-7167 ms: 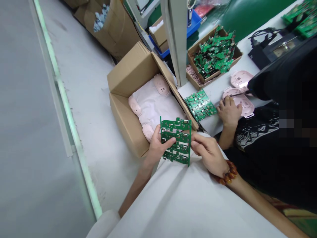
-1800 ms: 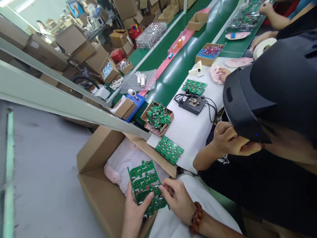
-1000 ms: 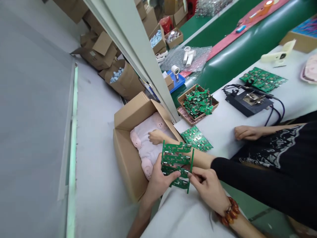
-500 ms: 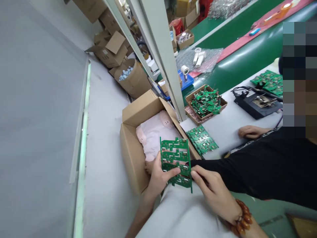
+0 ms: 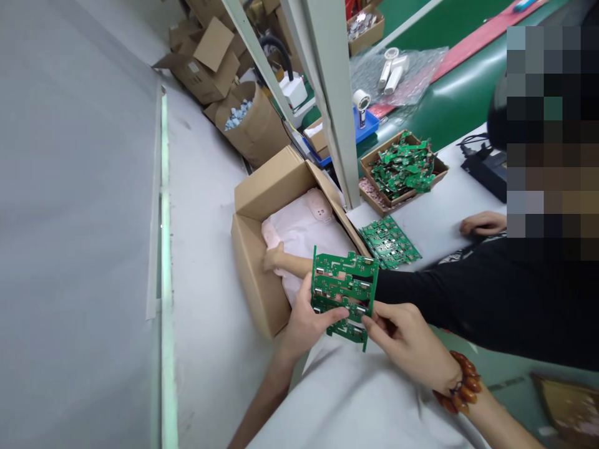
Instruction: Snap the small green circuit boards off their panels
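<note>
I hold a green panel of joined circuit boards [image 5: 345,288] upright over my lap. My left hand [image 5: 306,322] grips its left edge, thumb laid across the front. My right hand [image 5: 408,344], with a bead bracelet at the wrist, pinches the lower right edge. Behind the panel, a co-worker's arm in a black sleeve [image 5: 449,298] reaches across into the open cardboard box [image 5: 262,274]. That person's hand [image 5: 272,257] rests on the pink parts and white wrapping inside.
A flat green board panel [image 5: 390,242] lies on the white table [image 5: 437,218]. A shallow box of loose green boards [image 5: 403,168] stands beyond it. The co-worker's other hand [image 5: 484,222] rests on the table. A grey post [image 5: 334,93] rises beside the box. More cartons stand on the floor.
The co-worker's hand has reached further left into the box. My hands keep the same grip on the panel, which sits slightly more to the right.
</note>
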The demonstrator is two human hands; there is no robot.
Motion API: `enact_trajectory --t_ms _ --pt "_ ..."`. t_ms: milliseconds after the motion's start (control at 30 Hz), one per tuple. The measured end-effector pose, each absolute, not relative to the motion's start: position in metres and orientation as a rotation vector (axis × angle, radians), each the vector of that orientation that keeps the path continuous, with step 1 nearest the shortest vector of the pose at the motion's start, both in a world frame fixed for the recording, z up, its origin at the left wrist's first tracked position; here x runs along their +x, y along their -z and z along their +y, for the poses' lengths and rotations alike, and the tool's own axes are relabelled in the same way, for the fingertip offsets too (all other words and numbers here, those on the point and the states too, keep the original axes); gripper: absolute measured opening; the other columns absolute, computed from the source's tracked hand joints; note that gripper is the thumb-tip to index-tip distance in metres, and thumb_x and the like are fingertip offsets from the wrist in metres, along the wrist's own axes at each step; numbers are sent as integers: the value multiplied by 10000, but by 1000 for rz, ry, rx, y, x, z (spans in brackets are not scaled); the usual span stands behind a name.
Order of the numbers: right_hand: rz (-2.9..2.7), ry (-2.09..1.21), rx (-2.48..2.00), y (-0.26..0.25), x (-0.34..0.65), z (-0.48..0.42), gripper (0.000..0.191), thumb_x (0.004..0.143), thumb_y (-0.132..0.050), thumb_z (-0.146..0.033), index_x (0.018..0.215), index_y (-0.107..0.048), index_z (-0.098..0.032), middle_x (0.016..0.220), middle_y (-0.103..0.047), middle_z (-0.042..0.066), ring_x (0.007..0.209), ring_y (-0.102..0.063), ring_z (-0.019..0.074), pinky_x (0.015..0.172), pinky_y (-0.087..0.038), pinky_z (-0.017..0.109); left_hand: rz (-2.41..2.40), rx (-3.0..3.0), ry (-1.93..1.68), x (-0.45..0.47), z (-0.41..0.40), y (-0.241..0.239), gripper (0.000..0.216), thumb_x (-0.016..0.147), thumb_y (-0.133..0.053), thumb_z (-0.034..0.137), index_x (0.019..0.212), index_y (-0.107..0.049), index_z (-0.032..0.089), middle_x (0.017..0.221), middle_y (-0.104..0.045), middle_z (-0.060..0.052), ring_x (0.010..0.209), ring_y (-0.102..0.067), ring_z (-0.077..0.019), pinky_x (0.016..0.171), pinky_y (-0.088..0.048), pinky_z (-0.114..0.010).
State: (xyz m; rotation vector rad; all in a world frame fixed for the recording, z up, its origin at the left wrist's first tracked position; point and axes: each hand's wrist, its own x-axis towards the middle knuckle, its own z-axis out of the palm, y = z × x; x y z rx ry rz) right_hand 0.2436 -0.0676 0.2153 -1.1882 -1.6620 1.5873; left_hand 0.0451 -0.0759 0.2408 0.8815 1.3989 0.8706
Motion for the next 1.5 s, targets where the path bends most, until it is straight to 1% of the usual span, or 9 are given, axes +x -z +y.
enact_trajectory --t_ms 133,400,533,633,833,933,1133,1333,1500 --pt "-1538 -1560 -1367 -213 239 -77 370 887 -489 -349 568 -366 -208 567 -259 -41 534 -252 93 485 -201 253 1444 910 -860 50 -81 -243 583 704 -908 320 1186 -597 219 1066 -750 -33 992 -706 -225 895 -553 -316" --pt "-1524 -1234 -1517 -217 230 -100 389 882 -506 -309 564 -306 -209 534 -209 -54 465 -215 70 446 -192 242 1480 918 -836 57 -88 -248 514 743 -875 321 1155 -586 210 1018 -743 -24 948 -705 -214 855 -553 -315" --pt "-1541 -1088 -1534 -223 227 -104 412 902 -515 -292 563 -297 -206 507 -209 -66 448 -225 63 445 -206 235 1490 940 -853 58 -92 -250 510 761 -866 339 1167 -584 216 1022 -746 -22 954 -705 -210 865 -552 -319" --pt "-1547 -1115 -1483 -226 226 -104 419 926 -508 -284 576 -289 -211 506 -242 -68 449 -263 64 446 -222 226 1461 914 -862 53 -91 -250 531 739 -886 325 1165 -587 216 1033 -750 -27 949 -707 -204 867 -553 -310" --pt "-1621 -1329 -1205 -224 228 -97 326 987 -487 -291 675 -417 -221 537 -404 -74 460 -387 76 455 -305 193 1377 801 -885 40 -84 -251 598 701 -915 281 1190 -578 213 1023 -759 -34 925 -722 -202 837 -564 -296" --pt "-1686 -1268 -1200 -220 228 -96 300 963 -518 -240 681 -416 -225 531 -420 -80 448 -400 72 456 -316 187 1403 818 -872 39 -83 -250 580 700 -914 279 1179 -594 208 1030 -758 -37 946 -720 -204 846 -564 -293" --pt "-1621 -984 -1364 -214 225 -103 210 967 -589 -255 770 -529 -211 579 -444 -76 474 -425 77 492 -351 187 1475 811 -915 43 -81 -245 543 737 -886 307 1178 -580 225 1083 -763 -38 994 -733 -223 868 -580 -320" --pt "-1604 -1180 -1298 -212 222 -100 323 984 -513 -222 674 -424 -217 535 -413 -76 462 -373 68 459 -292 190 1461 863 -844 42 -77 -247 566 752 -869 306 1230 -576 222 1132 -761 -59 1031 -733 -234 915 -581 -342" --pt "-1504 -1387 -1270 -213 223 -92 350 929 -498 -225 608 -359 -217 501 -328 -79 456 -294 66 441 -229 206 1434 837 -755 41 -70 -247 560 739 -872 330 1203 -580 218 1041 -771 -48 966 -741 -236 861 -593 -336"
